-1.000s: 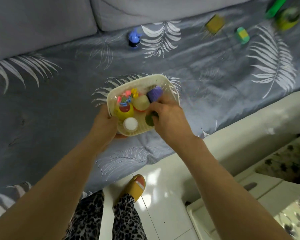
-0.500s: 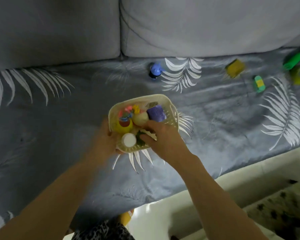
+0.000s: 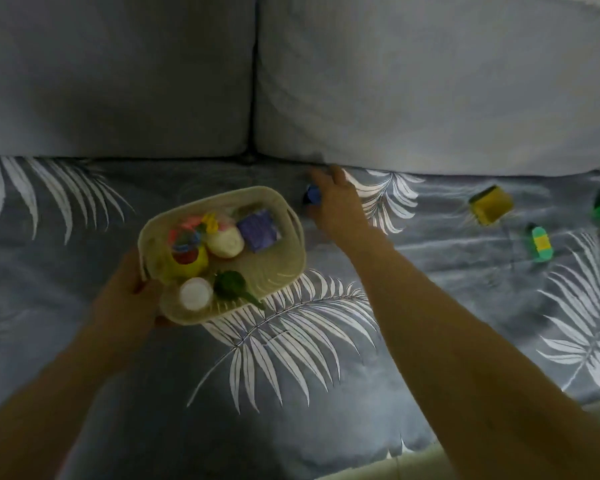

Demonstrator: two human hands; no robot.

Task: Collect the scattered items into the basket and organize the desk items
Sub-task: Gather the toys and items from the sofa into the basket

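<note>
Grey sofa seat cover (image 3: 326, 393) printed with white palm fronds, two plain grey back cushions (image 3: 118, 74) meeting at a dark seam above its far edge, pale strip of floor (image 3: 413, 462) along its near edge

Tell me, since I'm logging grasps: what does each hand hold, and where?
Left hand grips the basket by its near-left rim. Right hand reaches over the blue toy; grasp unclear.

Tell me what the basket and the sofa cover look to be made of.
Basket: apparently moulded plastic, cream, matte; its walls show a woven-look ribbed pattern and a cut-out handle slot. Sofa cover: soft fabric, grey-blue with printed white fern leaves; it creases and wrinkles across the seat. The exact fibre cannot be told.
</note>
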